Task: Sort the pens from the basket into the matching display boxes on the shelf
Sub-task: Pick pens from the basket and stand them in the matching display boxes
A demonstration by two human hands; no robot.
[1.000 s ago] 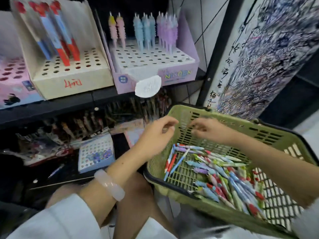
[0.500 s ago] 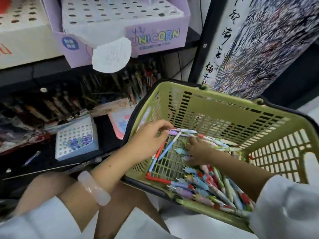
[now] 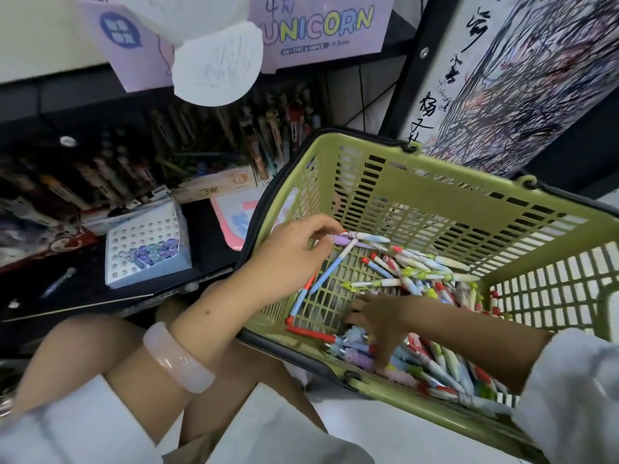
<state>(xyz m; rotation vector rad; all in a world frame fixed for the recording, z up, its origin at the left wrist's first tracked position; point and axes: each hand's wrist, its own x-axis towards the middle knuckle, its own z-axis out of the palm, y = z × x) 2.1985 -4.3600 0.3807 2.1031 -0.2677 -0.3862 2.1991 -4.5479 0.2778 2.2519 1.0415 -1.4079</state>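
Fingers (image 3: 321, 229) of the left hand (image 3: 288, 256) pinch a small bunch of pens (image 3: 355, 239) at their capped ends, just inside the basket's left wall, and the barrels fan away from the fingertips to the right and down toward the basket floor. The right hand (image 3: 378, 319) is pressed down into the main heap of pens (image 3: 435, 356) along the near edge of the green basket (image 3: 418, 199); its fingers are buried among the barrels, so I cannot tell whether they grip one. The loose pens lie mostly lengthwise from near left to far right. The purple Unicorn display box (image 3: 318, 28) sits on the shelf (image 3: 67, 98) above and to the left of the basket, so the left hand, already carrying pens, appears nearer to it than the right. On a lower shelf stands a small blue box (image 3: 147, 249) with rows of holes.
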